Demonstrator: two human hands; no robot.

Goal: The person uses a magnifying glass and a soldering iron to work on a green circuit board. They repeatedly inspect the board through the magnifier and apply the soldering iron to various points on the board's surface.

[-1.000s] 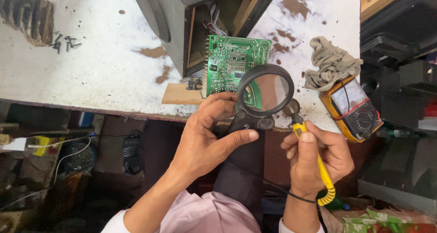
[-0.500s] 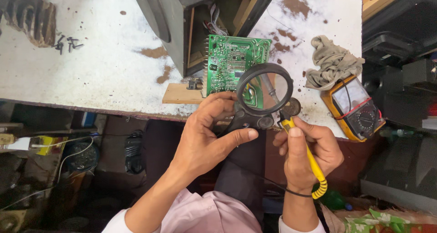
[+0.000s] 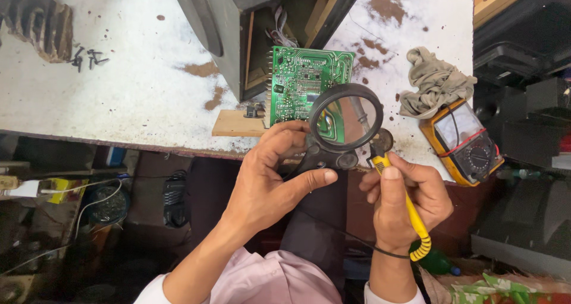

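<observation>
- Left hand (image 3: 270, 182): closed around the black handle of a magnifying glass (image 3: 345, 118), thumb lying along the handle's lower end, fingers wrapped behind it. The lens is held level above the near edge of the table (image 3: 119, 96).
- Right hand (image 3: 407, 197): closed in a pen-like grip on a yellow-handled soldering iron (image 3: 410, 212), thumb pressed on the upper part of the handle. The metal tip runs up behind the lens and shows through it; a dark cord leaves the coiled lower end of the handle.
- Work piece: a green circuit board (image 3: 303, 84) stands on the table, leaning against the open side of a grey appliance casing (image 3: 238, 36). Its lower right part lies behind the lens. A small wooden block (image 3: 238, 124) sits at its foot.
- Step in hand, as judged: inspection of a spot on the board under magnification, with the iron's tip brought in beside it. Whether the tip touches the board cannot be told.
- Next move, as judged: calls for a steady lens and a fine, controlled placing of the tip on a single joint, without bridging to neighbouring ones.
- Surroundings: an analogue multimeter (image 3: 464, 140) in a yellow case lies at the right table edge, a crumpled grey rag (image 3: 434, 81) touching its upper end. Loose dark screws (image 3: 86, 57) lie well apart at far left.
</observation>
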